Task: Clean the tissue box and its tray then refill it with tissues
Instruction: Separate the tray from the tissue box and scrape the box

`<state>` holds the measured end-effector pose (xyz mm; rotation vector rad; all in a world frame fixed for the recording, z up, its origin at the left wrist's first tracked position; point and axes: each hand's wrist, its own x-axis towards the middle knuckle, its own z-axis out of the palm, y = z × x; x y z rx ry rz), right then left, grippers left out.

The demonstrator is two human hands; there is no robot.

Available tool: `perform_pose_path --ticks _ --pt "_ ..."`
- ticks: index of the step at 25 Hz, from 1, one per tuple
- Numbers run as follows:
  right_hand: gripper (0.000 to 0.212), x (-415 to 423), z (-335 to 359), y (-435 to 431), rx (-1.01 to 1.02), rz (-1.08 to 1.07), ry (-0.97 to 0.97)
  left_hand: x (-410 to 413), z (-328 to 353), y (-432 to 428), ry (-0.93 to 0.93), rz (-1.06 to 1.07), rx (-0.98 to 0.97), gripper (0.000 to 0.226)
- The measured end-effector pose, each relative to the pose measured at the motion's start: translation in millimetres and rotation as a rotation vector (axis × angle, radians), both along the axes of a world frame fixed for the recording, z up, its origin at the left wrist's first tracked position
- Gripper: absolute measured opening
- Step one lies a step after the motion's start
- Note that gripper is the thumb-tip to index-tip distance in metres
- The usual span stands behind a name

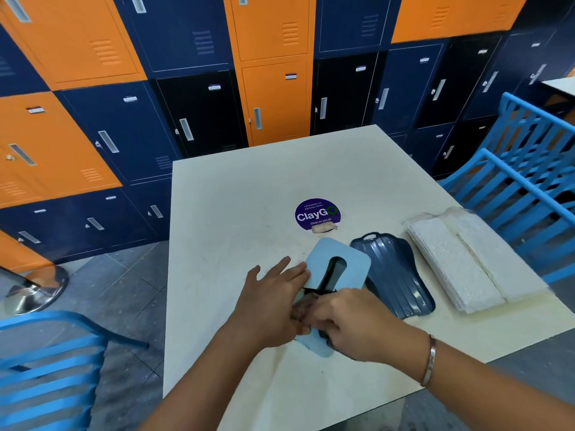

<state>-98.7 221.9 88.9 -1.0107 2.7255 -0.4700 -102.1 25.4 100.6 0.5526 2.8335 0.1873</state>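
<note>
The right hand (348,325), curled, grips the near end of the light blue tissue box (339,262) near the table's (233,197) front edge; the left hand (273,293), fingers spread, presses flat against the box's left side. The dark blue tray (395,275) lies just right, the tissues (460,262) by the right edge. The far half lies bare except a sticker (317,214).

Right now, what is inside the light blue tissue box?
Through the slot of the light blue tissue box only dark interior shows, no tissue. Both hands, left and right, cover its near end.
</note>
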Motion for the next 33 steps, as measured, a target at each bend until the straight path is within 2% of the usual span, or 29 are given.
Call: perform_pose_path --ticks 4,6,8,10,13,16,21,22,25,29,31,32,33 --pt "0.035 0.7 15.7 14.5 0.095 0.044 -0.009 0.5 1.1 -0.8 -0.021 0.009 0.018 0.100" --pt "0.036 -0.6 22.5 24.9 0.121 -0.016 -0.006 0.5 1.2 -1.6 -0.027 0.019 0.037 0.100" --pt "0.045 4.6 21.8 26.5 0.117 -0.113 0.129 0.1 1.4 -1.1 -0.032 0.024 0.043 0.099" --pt "0.048 16.4 13.9 16.0 0.073 -0.094 0.212 -0.8 1.6 -1.0 -0.035 0.021 0.037 0.099" --pt "0.037 32.2 9.2 -3.2 -0.018 -0.046 0.175 -2.6 1.9 -1.8 -0.045 0.021 0.034 0.101" --pt "0.032 29.0 10.4 -4.5 -0.054 -0.087 0.172 -2.9 2.5 -1.4 -0.066 0.026 0.039 0.100" --pt "0.045 16.8 6.7 27.5 0.009 0.022 0.125 -1.2 2.5 1.0 -0.073 0.027 0.036 0.100" --pt "0.047 6.7 7.1 39.7 0.018 0.003 0.123 -1.4 2.2 1.2 -0.070 0.026 0.033 0.100" --pt "0.054 -11.1 2.9 60.4 -0.051 -0.232 0.190 -2.6 2.5 1.1 -0.074 0.031 0.031 0.100" --pt "0.053 10.9 -9.0 54.5 -0.091 -0.087 0.151 -2.1 5.0 4.1 -0.076 0.032 0.025 0.099" --pt "0.055 8.3 -2.7 54.9 -0.176 -0.295 0.134 -2.8 6.4 4.2 -0.081 0.028 0.025 0.098" --pt "0.052 9.1 -2.1 54.2 -0.200 -0.342 0.145 -3.2 6.6 4.3 -0.080 0.024 0.023 0.098" --pt "0.049 13.2 -3.4 50.3 -0.182 -0.288 0.154 -3.5 6.4 4.2 -0.078 0.019 0.021 0.098"
